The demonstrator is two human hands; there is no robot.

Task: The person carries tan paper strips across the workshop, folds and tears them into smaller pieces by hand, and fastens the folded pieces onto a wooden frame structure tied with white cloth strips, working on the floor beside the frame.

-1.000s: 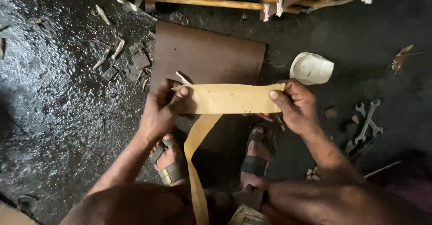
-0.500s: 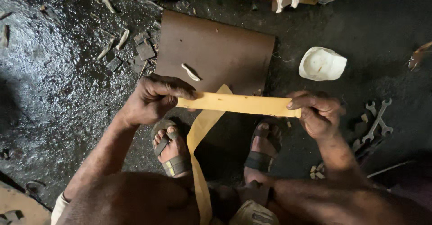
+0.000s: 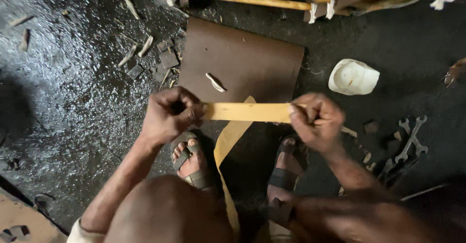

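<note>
So the person's left hand (image 3: pixel 167 114) and right hand (image 3: pixel 313 121) are both clamped on opposite ends of a tan strip (image 3: pixel 247 112), holding it level over the brown board's (image 3: pixel 242 63) near edge, probably to keep it taut, spanners (image 3: pixel 410 141) lying off right.

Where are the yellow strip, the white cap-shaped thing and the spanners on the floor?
yellow strip (image 3: pixel 247 112), head view, middle of the flat stretch between the hands.
white cap-shaped thing (image 3: pixel 353 77), head view, its top.
spanners (image 3: pixel 411 140), head view, shaft of the long one.
</note>
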